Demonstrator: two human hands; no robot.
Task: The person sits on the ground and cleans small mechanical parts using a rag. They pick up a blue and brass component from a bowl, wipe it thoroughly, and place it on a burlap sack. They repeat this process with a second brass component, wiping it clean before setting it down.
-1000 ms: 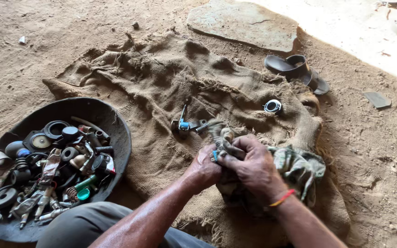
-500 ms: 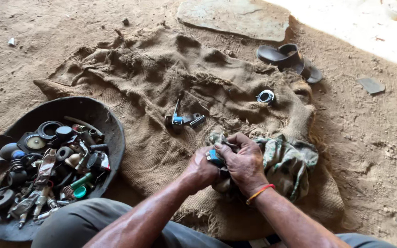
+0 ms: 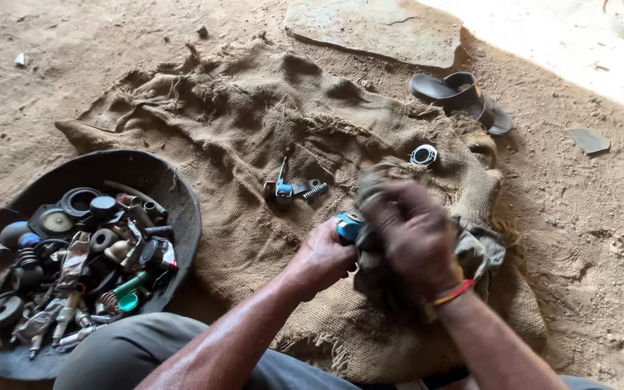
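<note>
A seated person works over a frayed brown burlap sack [image 3: 254, 137] spread on sandy ground, the left hand [image 3: 324, 253] clamped around a small blue-capped metal part [image 3: 348, 227] held just above the sack near the centre of the frame, while the right hand [image 3: 409, 235], blurred in motion, presses a grimy grey-green rag [image 3: 482, 249] against it; the right fingers look curled into the cloth, though the blur hides how tightly they close. Wiping such a part well seems to call for a steady left-hand hold, with the cloth turned around the piece rather than dragged across it, so that grit does not go back into any thread. At about 10 o'clock from the hands lie a blue-and-steel fitting with a threaded bolt [image 3: 290, 189], and at 1 o'clock a small black-and-white ring [image 3: 424, 154], both near enough to be knocked by an elbow or buried under the rag. A dark round metal pan [image 3: 175, 195] heaped with springs, seals and fittings sits at 9 o'clock, well apart. A dark brown sandal [image 3: 460, 97] and a flat grey stone slab [image 3: 377, 29] rest beyond the sack at 12 to 1 o'clock.
</note>
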